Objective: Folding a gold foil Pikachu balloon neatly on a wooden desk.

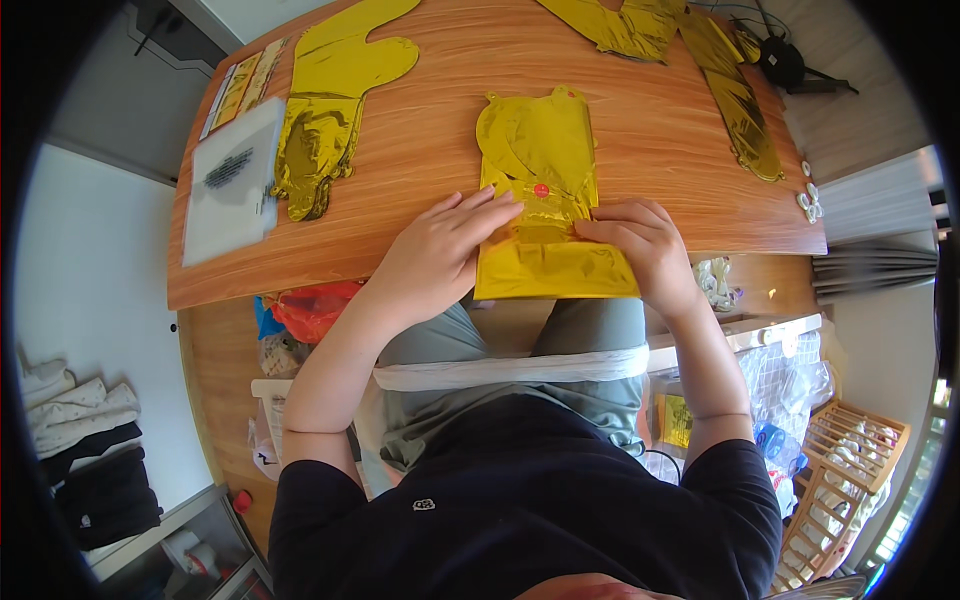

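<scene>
A flat gold foil balloon lies at the table's front edge, its lower part folded into a wide band that reaches just over the edge. A small red dot sits near its middle. My left hand rests on its left side, fingers stretched out over the foil. On the right side, the bent fingers and thumb of my right hand pinch the foil at the fold. Under the palms the foil's side edges are partly hidden.
More gold foil balloons lie on the wooden table: one at left, another at right. Clear plastic bags are stacked at the left edge. Small white rings lie at the right edge, below a black cabled object.
</scene>
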{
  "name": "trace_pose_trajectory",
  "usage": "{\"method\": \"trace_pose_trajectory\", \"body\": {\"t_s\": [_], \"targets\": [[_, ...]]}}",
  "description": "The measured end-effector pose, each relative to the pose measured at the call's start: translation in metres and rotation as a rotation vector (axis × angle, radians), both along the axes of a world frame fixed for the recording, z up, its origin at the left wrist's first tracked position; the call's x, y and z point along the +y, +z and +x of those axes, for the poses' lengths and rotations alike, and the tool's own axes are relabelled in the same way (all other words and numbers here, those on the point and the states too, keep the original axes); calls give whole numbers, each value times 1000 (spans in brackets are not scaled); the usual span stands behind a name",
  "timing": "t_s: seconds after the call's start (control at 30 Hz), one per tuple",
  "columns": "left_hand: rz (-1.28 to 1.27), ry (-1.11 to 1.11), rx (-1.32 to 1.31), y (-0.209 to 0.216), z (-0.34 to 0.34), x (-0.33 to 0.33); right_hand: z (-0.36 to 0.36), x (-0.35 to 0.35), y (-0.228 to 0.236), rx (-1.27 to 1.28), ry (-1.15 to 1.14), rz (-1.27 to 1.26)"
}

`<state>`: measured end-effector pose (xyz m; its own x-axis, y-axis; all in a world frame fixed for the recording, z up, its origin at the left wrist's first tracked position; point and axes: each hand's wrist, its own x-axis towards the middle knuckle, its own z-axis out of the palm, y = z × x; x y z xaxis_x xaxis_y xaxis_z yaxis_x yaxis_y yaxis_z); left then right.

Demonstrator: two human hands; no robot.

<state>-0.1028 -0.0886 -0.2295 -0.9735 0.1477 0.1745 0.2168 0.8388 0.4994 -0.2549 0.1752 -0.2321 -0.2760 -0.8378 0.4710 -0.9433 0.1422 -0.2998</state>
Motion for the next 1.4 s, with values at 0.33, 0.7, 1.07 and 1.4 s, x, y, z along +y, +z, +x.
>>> {"method": "trace_pose_trajectory", "body": {"t_s": [0.33, 0.7, 1.07, 1.4], "targets": [[378, 106, 15, 6, 3, -1, -1, -2, 2, -150, -75, -11], [350, 286, -27, 9, -5, 1, 4, -11, 2, -402, -223, -29], [561, 363, -66, 12, -18, -1, 8, -29, 13, -664, -385, -76], [480, 397, -66, 14, -25, 3, 4, -31, 8, -741, -355, -151]]}}
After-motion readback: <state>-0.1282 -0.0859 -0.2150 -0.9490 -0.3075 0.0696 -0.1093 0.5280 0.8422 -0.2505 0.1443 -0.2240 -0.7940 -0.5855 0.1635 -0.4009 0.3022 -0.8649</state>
